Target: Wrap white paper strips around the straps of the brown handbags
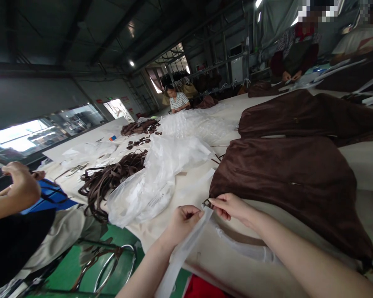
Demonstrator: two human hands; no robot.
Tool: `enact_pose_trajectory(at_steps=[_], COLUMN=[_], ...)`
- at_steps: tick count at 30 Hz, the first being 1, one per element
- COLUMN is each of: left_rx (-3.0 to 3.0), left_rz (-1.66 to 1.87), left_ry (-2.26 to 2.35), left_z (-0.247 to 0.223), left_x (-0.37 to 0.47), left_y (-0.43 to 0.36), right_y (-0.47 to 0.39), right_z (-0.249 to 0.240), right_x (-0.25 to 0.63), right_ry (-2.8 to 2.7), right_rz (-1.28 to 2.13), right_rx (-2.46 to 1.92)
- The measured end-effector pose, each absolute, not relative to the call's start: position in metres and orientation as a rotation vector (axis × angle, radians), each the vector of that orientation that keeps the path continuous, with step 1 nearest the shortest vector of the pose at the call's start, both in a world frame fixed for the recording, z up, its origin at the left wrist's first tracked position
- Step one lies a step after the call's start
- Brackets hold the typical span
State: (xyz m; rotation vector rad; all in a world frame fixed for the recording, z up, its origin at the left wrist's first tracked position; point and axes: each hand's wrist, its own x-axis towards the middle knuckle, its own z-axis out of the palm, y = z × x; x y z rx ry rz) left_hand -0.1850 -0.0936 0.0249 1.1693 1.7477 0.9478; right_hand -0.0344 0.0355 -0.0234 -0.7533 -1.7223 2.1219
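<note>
In the head view my left hand (185,220) is closed, pinching a thin white strip (182,256) near its upper end. The strip hangs down past the table's front edge. Close beside it, my right hand (231,207) is closed on a small dark metal ring (207,203) at the left corner of a brown bag (282,169). The upper end of the strip meets the ring. A strap partly wrapped in white (245,245) curves below the bag. The bag lies flat on the pale table, to the right of both hands.
A crumpled clear plastic bag (155,182) and a heap of brown straps (112,178) lie left of my hands. Another brown bag (298,114) is behind mine. A co-worker's arm (17,186) is at the left; other people work around the table (191,194).
</note>
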Motion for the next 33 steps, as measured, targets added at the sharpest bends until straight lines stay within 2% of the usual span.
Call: enact_pose_trajectory(at_steps=[5,9,11,20,27,33], left_rx=[1.208,1.26,1.268,1.258,1.325,1.412], left_rz=[0.953,0.958,0.96,0.996,0.854,0.716], left_ry=[1.797,1.8,1.805,1.852,1.974,2.127], left_z=[0.015,0.011,0.011,0.012,0.011,0.013], left_x=[-0.185,-0.186,-0.187,-0.188,-0.19,-0.186], left_y=[-0.088,-0.088,-0.089,-0.086,-0.074,-0.062], right_y=[0.032,0.041,0.046,0.029,0.038,0.035], right_z=[-0.018,-0.012,-0.012,-0.013,-0.03,-0.033], right_x=[-0.034,-0.026,-0.023,-0.029,-0.031,-0.031], right_ry=[-1.96,-2.181,-2.148,-2.223,-2.131,-2.23], right_rz=[1.928,1.18,0.974,1.224,1.285,1.338], right_rx=[-0.907,-1.046,-0.956,-0.599,-0.82,-0.728])
